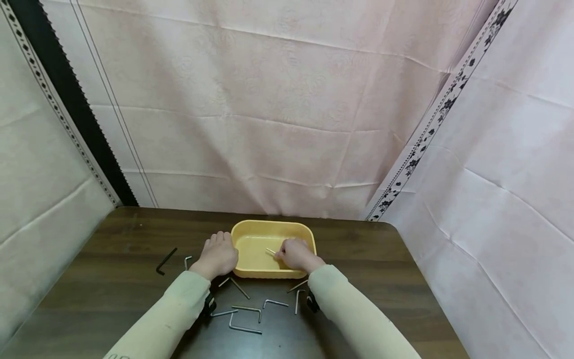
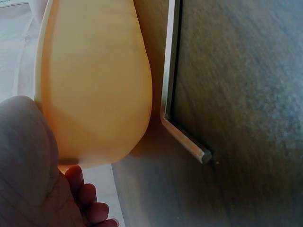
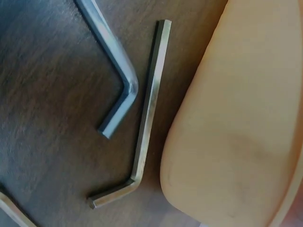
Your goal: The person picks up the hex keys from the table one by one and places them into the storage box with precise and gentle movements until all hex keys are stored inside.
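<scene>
A yellow plastic tray (image 1: 272,273) stands on the brown table. My left hand (image 1: 217,256) grips its left end, with curled fingertips (image 2: 86,194) against the outside in the left wrist view. Over the tray's right half, my right hand (image 1: 297,254) pinches a thin brass-coloured hex key (image 1: 270,251), whose straight end points left; the rest of it is hidden by the fingers. In the left wrist view an L-shaped hex key (image 2: 168,71) lies beside the tray wall. Another brass-toned hex key (image 3: 150,101) lies close to the tray in the right wrist view, next to a silver hex key (image 3: 118,61).
Several more hex keys (image 1: 245,330) are scattered on the table (image 1: 367,279) between my forearms. A black hex key (image 1: 166,261) lies to the left, near a small silver one (image 1: 187,261) partly behind my left wrist. White cloth (image 1: 269,124) hangs around the table.
</scene>
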Demonstrator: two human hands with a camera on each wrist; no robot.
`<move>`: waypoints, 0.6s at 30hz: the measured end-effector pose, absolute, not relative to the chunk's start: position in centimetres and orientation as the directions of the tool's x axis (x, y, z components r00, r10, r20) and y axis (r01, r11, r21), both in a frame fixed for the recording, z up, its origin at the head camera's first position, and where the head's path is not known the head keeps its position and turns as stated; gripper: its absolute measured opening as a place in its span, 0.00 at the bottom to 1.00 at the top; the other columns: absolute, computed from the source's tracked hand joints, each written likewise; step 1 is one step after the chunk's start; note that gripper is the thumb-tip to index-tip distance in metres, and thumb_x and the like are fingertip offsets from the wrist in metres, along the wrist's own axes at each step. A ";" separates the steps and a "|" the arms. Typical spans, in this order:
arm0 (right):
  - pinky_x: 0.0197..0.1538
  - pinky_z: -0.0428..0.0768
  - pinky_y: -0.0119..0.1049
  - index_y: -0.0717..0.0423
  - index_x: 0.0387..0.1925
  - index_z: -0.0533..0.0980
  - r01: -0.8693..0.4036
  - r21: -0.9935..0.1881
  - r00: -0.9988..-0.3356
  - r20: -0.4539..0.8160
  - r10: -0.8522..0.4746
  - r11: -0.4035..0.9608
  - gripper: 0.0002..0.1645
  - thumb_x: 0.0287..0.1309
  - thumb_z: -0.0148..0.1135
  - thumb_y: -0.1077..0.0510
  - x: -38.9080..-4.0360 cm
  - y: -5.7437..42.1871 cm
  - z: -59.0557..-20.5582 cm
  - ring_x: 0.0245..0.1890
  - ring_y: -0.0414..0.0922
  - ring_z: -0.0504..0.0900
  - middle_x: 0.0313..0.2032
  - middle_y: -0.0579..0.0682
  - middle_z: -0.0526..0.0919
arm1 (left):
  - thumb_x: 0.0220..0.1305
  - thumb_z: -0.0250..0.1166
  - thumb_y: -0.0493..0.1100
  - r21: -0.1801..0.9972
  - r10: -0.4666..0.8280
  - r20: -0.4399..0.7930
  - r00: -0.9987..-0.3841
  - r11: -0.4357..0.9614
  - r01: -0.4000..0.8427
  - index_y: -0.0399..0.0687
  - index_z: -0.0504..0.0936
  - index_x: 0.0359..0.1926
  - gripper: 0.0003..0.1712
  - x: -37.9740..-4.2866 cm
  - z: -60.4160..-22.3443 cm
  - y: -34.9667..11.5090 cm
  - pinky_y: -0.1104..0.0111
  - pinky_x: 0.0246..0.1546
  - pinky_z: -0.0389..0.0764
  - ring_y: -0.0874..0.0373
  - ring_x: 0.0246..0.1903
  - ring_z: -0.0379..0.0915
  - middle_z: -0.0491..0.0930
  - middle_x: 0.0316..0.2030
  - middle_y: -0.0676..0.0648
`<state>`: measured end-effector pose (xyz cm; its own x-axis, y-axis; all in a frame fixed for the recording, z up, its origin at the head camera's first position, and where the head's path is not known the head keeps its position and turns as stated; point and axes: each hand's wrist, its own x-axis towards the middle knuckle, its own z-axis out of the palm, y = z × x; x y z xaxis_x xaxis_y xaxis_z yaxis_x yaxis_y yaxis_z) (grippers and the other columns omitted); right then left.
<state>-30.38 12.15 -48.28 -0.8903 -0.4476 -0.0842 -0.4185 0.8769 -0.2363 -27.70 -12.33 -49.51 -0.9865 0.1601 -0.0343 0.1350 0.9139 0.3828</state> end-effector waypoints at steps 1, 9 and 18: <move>0.40 0.66 0.40 0.48 0.14 0.77 -0.422 -0.238 -0.889 -0.081 -0.450 0.875 0.23 0.64 0.60 0.46 -30.4 12.1 -48.3 0.18 0.41 0.67 0.11 0.40 0.69 | 0.69 0.49 0.45 0.380 0.158 -0.034 -0.987 0.915 0.134 0.33 0.66 0.49 0.18 -27.7 -49.5 -12.3 0.50 0.48 0.60 0.44 0.41 0.57 0.63 0.40 0.40; 0.43 0.69 0.39 0.46 0.26 0.80 -0.416 -0.312 -0.893 -0.037 -0.448 0.854 0.11 0.64 0.61 0.50 -30.4 12.2 -48.4 0.24 0.38 0.71 0.21 0.37 0.75 | 0.69 0.50 0.46 0.369 0.162 -0.023 -0.987 0.918 0.142 0.31 0.66 0.51 0.20 -27.5 -49.4 -12.2 0.50 0.49 0.61 0.43 0.42 0.59 0.63 0.42 0.38; 0.45 0.73 0.39 0.50 0.37 0.77 -0.421 -0.559 -0.893 0.116 -0.435 0.715 0.06 0.62 0.63 0.53 -29.3 14.8 -45.3 0.37 0.40 0.75 0.33 0.41 0.77 | 0.70 0.48 0.45 0.372 0.170 -0.048 -0.984 0.918 0.140 0.31 0.65 0.52 0.20 -27.7 -49.5 -12.3 0.49 0.49 0.61 0.44 0.42 0.58 0.64 0.43 0.38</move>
